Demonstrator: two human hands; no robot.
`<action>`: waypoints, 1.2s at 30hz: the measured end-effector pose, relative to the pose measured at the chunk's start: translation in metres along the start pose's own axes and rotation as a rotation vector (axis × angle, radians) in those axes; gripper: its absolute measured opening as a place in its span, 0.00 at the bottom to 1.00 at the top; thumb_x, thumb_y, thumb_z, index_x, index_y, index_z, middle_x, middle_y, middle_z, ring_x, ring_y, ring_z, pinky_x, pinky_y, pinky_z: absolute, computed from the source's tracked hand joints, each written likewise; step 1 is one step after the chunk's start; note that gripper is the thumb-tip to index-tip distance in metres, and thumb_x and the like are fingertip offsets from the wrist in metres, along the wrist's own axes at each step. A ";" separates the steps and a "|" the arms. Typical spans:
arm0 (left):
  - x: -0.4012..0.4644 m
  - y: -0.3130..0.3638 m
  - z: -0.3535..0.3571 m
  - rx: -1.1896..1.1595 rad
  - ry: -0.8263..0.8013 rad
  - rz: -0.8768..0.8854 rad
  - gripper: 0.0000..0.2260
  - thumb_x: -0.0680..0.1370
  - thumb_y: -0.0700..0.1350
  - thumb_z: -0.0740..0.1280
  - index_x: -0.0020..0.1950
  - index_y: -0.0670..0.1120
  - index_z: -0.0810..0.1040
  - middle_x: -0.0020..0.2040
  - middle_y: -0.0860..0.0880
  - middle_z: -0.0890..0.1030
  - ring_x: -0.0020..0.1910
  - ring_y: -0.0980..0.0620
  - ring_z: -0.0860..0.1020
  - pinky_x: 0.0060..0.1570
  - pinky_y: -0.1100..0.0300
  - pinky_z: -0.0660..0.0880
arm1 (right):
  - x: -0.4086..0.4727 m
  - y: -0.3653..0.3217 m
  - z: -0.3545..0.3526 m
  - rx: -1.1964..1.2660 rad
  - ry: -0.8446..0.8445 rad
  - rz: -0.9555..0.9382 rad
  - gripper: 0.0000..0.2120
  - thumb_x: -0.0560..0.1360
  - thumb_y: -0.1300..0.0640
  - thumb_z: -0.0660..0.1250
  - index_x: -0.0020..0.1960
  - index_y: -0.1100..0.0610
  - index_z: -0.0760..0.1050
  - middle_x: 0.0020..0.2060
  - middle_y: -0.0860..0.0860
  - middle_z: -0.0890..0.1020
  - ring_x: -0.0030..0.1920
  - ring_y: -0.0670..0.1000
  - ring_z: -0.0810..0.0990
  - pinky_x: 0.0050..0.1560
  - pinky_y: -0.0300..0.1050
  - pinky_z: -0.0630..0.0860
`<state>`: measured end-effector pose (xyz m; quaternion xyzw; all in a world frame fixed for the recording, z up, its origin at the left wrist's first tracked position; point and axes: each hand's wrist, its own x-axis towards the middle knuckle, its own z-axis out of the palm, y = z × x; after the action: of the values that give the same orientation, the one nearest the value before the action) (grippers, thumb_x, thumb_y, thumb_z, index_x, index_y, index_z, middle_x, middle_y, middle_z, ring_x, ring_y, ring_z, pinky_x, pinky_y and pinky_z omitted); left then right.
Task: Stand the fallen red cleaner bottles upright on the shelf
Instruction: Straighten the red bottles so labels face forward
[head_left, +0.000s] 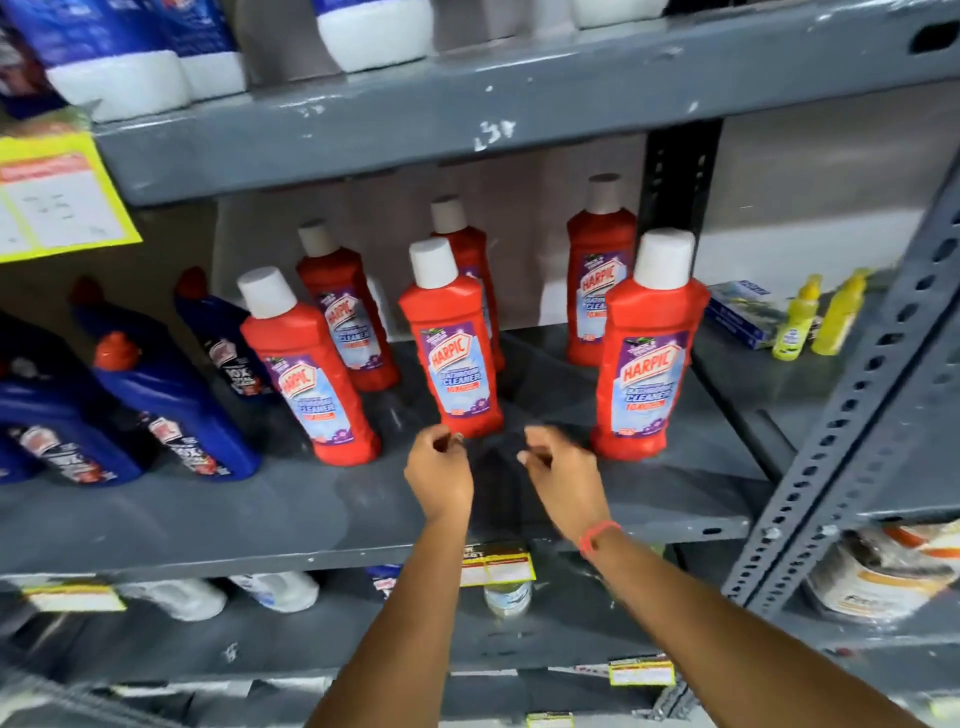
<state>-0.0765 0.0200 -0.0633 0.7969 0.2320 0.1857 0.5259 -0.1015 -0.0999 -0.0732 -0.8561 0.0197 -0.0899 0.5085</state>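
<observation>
Several red cleaner bottles with white caps stand upright on the grey middle shelf (260, 514). The front row holds a left bottle (306, 374), a middle bottle (457, 353) and a right bottle (647, 353). Three more stand behind: one at back left (345, 312), one partly hidden behind the middle bottle (467, 244) and one at back right (597, 280). My left hand (439, 473) hovers just below the middle bottle's base, fingers curled, holding nothing. My right hand (561, 473) is beside it, fingers loosely curled and empty.
Dark blue bottles with red caps (171, 410) crowd the shelf's left. Small yellow bottles (815, 317) and a blue-white box (743, 312) sit on the neighbouring shelf to the right. A perforated grey upright (852, 405) slants at right. White and blue bottles (114, 67) fill the shelf above.
</observation>
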 end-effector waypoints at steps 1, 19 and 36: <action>0.010 0.000 -0.005 0.013 -0.020 0.001 0.12 0.73 0.38 0.65 0.57 0.38 0.77 0.57 0.39 0.81 0.58 0.42 0.77 0.59 0.57 0.68 | 0.013 -0.006 0.005 0.045 -0.033 0.045 0.18 0.72 0.63 0.66 0.61 0.62 0.72 0.58 0.60 0.80 0.58 0.56 0.78 0.61 0.45 0.71; 0.061 -0.011 -0.016 0.105 -0.418 0.158 0.14 0.70 0.37 0.70 0.54 0.36 0.78 0.55 0.40 0.82 0.54 0.47 0.78 0.52 0.61 0.70 | 0.067 -0.008 0.036 0.067 -0.127 0.112 0.22 0.67 0.66 0.70 0.60 0.63 0.73 0.59 0.60 0.79 0.59 0.55 0.78 0.64 0.46 0.71; 0.025 -0.010 -0.034 0.192 -0.414 0.193 0.13 0.71 0.39 0.70 0.55 0.38 0.79 0.55 0.40 0.83 0.54 0.46 0.80 0.51 0.61 0.72 | 0.024 -0.011 0.022 0.118 -0.110 0.109 0.17 0.70 0.66 0.68 0.58 0.64 0.73 0.57 0.58 0.80 0.54 0.50 0.77 0.54 0.33 0.69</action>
<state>-0.0764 0.0632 -0.0579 0.8827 0.0586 0.0450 0.4641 -0.0749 -0.0788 -0.0709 -0.8261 0.0329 -0.0160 0.5623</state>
